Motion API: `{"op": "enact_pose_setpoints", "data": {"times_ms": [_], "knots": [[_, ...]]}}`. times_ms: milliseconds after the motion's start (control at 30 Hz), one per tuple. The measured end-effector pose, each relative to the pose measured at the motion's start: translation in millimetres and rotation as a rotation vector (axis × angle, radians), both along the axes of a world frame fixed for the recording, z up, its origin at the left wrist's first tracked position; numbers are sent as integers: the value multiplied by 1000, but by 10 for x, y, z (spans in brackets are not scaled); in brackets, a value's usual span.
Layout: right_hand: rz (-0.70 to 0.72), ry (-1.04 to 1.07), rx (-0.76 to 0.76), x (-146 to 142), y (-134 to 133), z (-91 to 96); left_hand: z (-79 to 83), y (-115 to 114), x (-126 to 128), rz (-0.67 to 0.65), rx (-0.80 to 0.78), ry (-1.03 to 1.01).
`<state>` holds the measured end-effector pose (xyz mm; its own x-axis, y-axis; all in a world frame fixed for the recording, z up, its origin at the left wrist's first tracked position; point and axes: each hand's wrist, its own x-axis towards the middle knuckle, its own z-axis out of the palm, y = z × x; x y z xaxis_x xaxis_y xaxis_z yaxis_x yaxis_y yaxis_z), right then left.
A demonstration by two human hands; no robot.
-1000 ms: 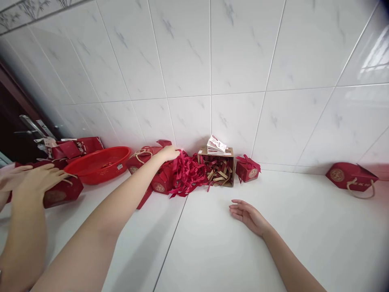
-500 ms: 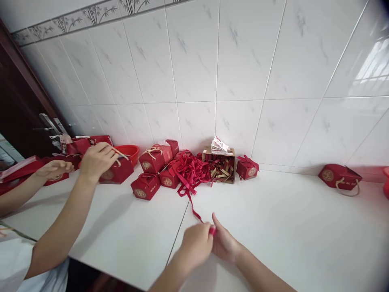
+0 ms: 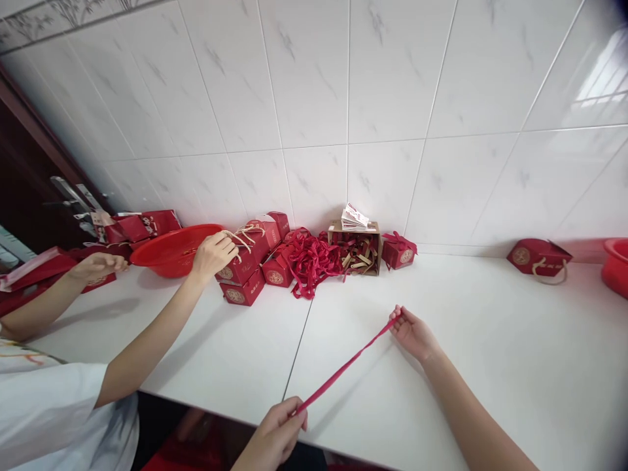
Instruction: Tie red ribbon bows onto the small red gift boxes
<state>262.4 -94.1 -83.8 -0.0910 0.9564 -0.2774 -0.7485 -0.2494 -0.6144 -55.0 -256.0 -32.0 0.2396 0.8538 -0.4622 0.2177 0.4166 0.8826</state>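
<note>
A red ribbon [image 3: 349, 362] stretches nearly straight between my two hands, above the white tabletop [image 3: 235, 366]. My left hand [image 3: 279, 428], low at the table's front edge, pinches its near end. At the far end, to the right and farther from me, my right hand [image 3: 412, 332] is closed on the ribbon. Beyond them lies a tangled heap of red ribbons [image 3: 314, 260]. Beside it a cardboard box [image 3: 379, 258] holds red and gold ribbon pieces, with a stack of white cards [image 3: 354, 217] on top.
A co-worker's hand [image 3: 216, 255] holds a cord handle by stacked red gift boxes [image 3: 243, 289]; a red basin [image 3: 169, 252] is behind that arm. One red box [image 3: 400, 251] with a bow stands right of the cardboard box. Farther right are a corded box [image 3: 537, 256] and a red tub [image 3: 615, 267].
My hands have moved apart, the left toward me and the right away, drawing the ribbon straight and free of the heap. The co-worker's hand has moved right, to the stacked boxes.
</note>
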Motion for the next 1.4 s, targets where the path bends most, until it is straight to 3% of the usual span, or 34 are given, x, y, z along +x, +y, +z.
{"op": "enact_pose_setpoints", "data": {"times_ms": [133,200,333,433,500,600,667,733,867,933,1000,1067,1133,1233,1333,1400], "knots": [[-112,-41,3,136,53,-81,27,-3,-35,30,116,-1],[-172,-44,-12,184,87,-126,40,1,-65,-1,86,-54],[-349,-29,-56,346,155,-190,84,48,-293,-237,-85,-30],[-471,-32,-79,503,195,-214,137,139,-526,-388,-109,72],[-502,-46,-76,578,214,-218,176,245,-614,-383,-63,151],[-476,-88,-37,571,223,-182,222,466,-562,-192,107,278],[-429,-126,15,441,189,-120,241,617,-401,-10,211,307],[-336,-156,79,189,96,-33,252,740,-157,59,256,270],[31,-163,170,-522,-225,145,250,873,463,-132,317,179],[357,-169,235,-787,-357,199,251,909,721,-193,391,209],[648,-273,190,-883,-421,214,264,945,861,-218,437,284],[827,-410,108,-823,-419,200,282,992,869,-241,458,370],[871,-453,94,-686,-377,174,282,1059,782,-267,478,421],[803,-356,142,-508,-300,139,218,1232,615,-202,506,471],[708,-258,152,-434,-234,112,159,1500,490,23,562,590],[620,-203,154,-418,-185,92,244,1681,349,191,592,651]]}}
